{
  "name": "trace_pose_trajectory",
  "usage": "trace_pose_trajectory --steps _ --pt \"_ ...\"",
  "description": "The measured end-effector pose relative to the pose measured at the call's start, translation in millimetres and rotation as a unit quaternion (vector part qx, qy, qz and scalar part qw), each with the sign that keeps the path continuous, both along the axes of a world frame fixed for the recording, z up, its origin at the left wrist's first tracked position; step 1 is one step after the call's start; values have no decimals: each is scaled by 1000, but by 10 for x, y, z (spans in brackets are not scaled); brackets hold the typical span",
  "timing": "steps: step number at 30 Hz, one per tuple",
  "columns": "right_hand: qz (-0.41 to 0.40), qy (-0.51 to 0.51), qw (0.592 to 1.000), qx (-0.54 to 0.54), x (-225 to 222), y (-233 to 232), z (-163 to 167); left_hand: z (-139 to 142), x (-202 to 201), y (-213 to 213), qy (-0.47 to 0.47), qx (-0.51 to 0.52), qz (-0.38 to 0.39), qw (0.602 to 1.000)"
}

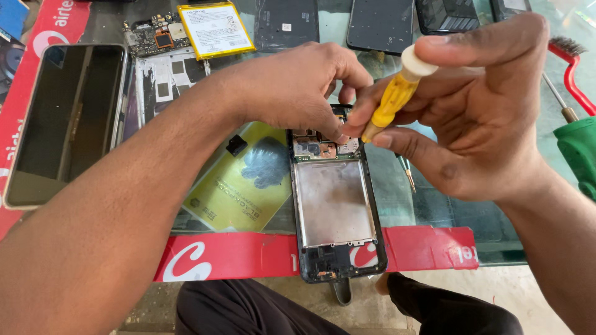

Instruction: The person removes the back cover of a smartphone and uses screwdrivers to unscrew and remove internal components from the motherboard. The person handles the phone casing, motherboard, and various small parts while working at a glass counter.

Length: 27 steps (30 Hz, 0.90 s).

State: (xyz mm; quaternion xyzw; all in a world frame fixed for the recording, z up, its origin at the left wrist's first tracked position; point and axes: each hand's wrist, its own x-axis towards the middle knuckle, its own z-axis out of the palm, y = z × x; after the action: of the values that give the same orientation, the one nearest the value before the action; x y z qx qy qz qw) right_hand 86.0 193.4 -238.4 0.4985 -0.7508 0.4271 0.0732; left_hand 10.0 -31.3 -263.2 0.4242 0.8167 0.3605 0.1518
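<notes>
An opened phone frame (335,211) lies in the centre of the frame, back cover off, bare metal plate showing, its lower end hanging over the red strip (248,254) on the glass tabletop (434,211). The right hand (478,118) is closed round a yellow screwdriver (394,99) w/ a white cap, thumb and fingers pinching the handle; the tip is hidden behind the fingers at the top end of the frame. The left hand (298,87) comes in from lower left, fingertips pinched together on the circuit board area at the phone's top; can't tell what, if anything, it grips, too small and covered.

Left of the phone: a yellow-green sheet (239,186) w/ a small black part on it. Upper left: a dark phone screen (65,118), a stripped phone and a yellow-edged battery (214,28). Top edge: dark back covers, cut off. Right edge: a red-handled wire brush (571,65) and smth green, only partly in view.
</notes>
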Motion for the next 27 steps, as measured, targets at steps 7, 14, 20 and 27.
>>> trace_pose_trajectory --steps 7,14,20,27 --pt "-47 35 998 -9 12 30 -74 71 -34 -76 35 -40 -73 996" --pt "-65 -94 993 -42 -25 112 -84 99 -2 -39 37 -71 -39 996" --pt "-61 -151 984 -71 -37 129 -80 120 3 -17 42 -75 -39 996" --pt "-62 5 997 -44 -9 19 -121 106 -1 -11 56 -62 -39 996"
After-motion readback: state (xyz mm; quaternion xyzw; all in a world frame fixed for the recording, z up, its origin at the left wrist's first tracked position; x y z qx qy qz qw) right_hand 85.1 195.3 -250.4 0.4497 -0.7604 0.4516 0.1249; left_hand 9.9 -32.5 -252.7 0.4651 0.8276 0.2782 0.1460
